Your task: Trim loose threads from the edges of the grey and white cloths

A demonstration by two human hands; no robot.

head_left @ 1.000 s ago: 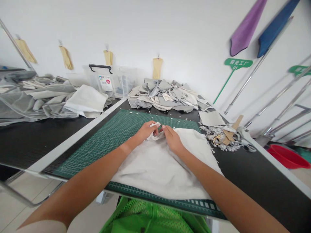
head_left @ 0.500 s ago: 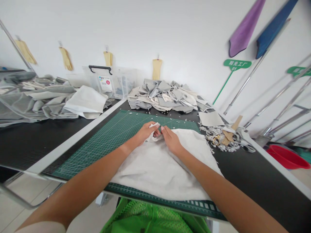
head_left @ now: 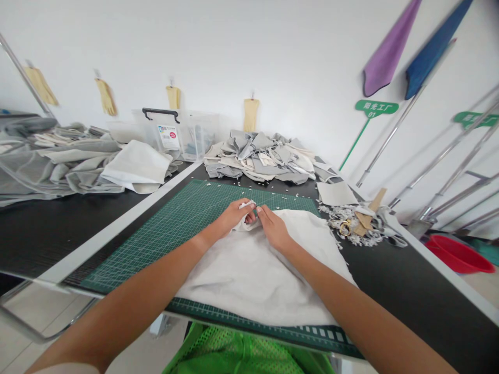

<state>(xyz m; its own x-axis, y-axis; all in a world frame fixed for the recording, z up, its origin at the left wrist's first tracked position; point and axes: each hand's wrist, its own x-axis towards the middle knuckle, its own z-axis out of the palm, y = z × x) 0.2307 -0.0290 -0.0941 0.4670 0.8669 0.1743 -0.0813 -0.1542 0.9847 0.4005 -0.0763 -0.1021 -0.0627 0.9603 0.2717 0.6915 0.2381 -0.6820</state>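
From where I sit, the white cloth (head_left: 253, 275) looks soft and matt, with a slightly rough weave, like the grey fabric offcuts (head_left: 261, 161). The green cutting mat (head_left: 156, 244) is smooth, matt plastic — the storage box (head_left: 195, 135) clear, glossy plastic — and the leaning poles (head_left: 448, 156) shiny metal.

The head camera looks forward and down, close over the left hand (head_left: 234, 218) and right hand (head_left: 275, 228), seemingly wide-angle (the green cutting mat's (head_left: 175, 223) edges bow).
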